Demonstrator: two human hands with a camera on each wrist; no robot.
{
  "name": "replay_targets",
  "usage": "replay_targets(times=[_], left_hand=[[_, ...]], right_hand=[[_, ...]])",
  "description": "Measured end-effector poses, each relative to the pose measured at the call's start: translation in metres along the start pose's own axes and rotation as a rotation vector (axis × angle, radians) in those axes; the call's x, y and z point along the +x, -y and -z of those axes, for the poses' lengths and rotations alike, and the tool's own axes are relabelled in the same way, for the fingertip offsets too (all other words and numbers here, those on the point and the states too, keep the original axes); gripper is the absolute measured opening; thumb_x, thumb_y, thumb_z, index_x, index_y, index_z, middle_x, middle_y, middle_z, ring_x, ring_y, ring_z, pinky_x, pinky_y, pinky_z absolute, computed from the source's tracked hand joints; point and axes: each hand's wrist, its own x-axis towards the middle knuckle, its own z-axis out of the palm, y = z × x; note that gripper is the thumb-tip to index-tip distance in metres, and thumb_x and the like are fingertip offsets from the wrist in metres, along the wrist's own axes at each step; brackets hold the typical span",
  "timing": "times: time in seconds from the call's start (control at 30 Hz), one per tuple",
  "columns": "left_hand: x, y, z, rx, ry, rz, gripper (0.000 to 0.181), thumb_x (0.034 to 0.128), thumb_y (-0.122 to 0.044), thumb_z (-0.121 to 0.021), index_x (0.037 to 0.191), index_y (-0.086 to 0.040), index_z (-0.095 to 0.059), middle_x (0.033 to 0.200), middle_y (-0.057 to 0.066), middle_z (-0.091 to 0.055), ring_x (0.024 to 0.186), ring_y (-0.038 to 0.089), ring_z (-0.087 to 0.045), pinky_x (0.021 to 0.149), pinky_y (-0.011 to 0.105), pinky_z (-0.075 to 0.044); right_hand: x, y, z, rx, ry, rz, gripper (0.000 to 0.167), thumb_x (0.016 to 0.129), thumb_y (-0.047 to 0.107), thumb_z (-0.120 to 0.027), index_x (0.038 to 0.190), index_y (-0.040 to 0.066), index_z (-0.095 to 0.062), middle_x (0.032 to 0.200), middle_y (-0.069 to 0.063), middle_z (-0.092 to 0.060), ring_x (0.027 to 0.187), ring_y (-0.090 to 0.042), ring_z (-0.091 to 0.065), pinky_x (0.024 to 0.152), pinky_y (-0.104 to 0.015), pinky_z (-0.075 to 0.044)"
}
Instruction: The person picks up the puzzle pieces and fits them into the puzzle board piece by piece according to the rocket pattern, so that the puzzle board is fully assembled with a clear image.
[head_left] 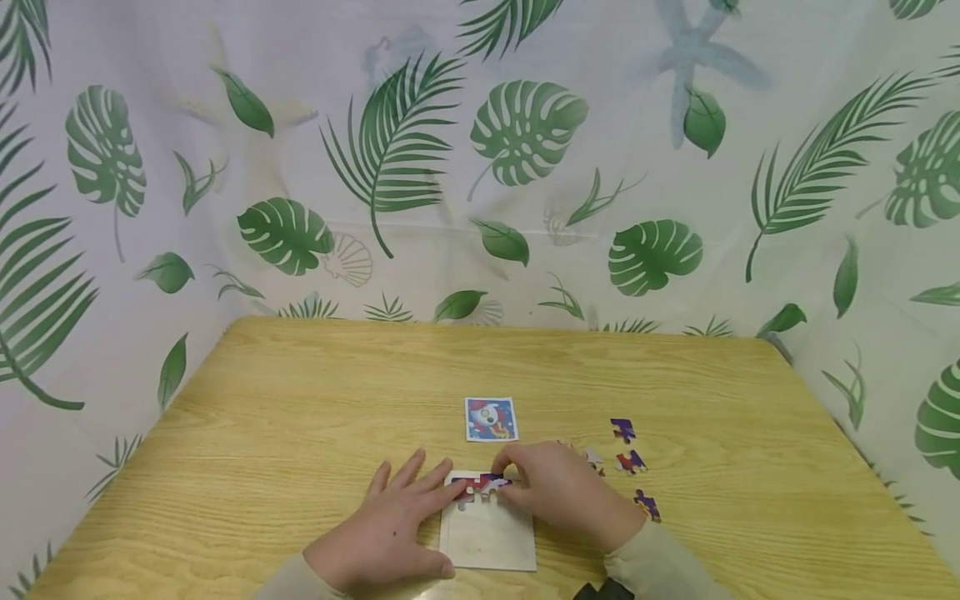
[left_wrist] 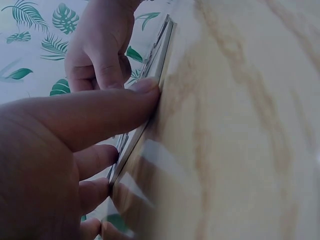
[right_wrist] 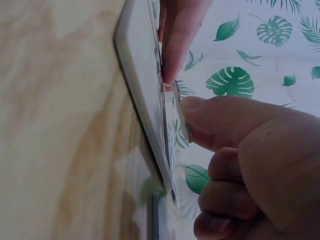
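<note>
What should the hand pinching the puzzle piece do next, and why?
Maybe the right hand should gently lower its puzzle piece flat onto the board, beside the reddish piece. The right wrist view shows it tilted, one end off the board, while the left hand has a fingertip at the reddish piece.

From where I stood, the worktop point(head_left: 337, 375) was yellowish wood with streaky grain, its far edge nearly meeting a pale sheet point(head_left: 442, 279). The sheet rose behind it and along both sides, faintly creased, printed with green leaves point(head_left: 528, 125), pale blue starfish point(head_left: 690, 54) and outlined shells point(head_left: 348, 260). The light was soft, turning lilac toward the upper left.
</note>
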Motion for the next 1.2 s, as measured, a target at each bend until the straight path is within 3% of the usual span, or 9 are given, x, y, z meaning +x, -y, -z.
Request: replay_targets(times=[0.47, 0.73, 1.2], left_hand=[[-0.001, -0.002, -0.001, -0.008, -0.008, 0.008, 0.091, 0.0809, -0.061, -0.074, 0.159, -0.034, -0.036, 0.166, 0.001, -0.023, 0.153, 0.037, -0.003, 0.113, 0.071, 0.0], [0.0, -0.002, 0.001, -0.008, 0.005, 0.012, 0.09, 0.081, -0.06, -0.074, 0.159, -0.035, -0.035, 0.166, 0.002, -0.023, 0.153, 0.038, -0.003, 0.112, 0.072, 0.0], [0.0, -0.003, 0.001, -0.02, 0.02, 0.002, 0.087, 0.0842, -0.061, -0.071, 0.159, -0.04, -0.032, 0.167, 0.004, -0.023, 0.153, 0.039, -0.001, 0.111, 0.074, 0.0]], right_hand=[[-0.001, 0.001, -0.01, 0.0, 0.004, 0.0, 0.021, 0.09, 0.034, -0.076, 0.107, 0.025, -0.07, 0.059, 0.009, -0.046, 0.051, -0.008, -0.043, 0.048, -0.027, -0.034], [-0.003, -0.001, -0.014, -0.027, -0.047, 0.037, 0.02, 0.09, 0.034, -0.076, 0.106, 0.026, -0.069, 0.061, 0.012, -0.047, 0.052, -0.006, -0.042, 0.05, -0.027, -0.035], [-0.003, -0.003, -0.014, 0.067, -0.025, 0.052, 0.019, 0.091, 0.03, -0.076, 0.107, 0.024, -0.068, 0.065, 0.013, -0.052, 0.053, -0.004, -0.047, 0.049, -0.025, -0.038]])
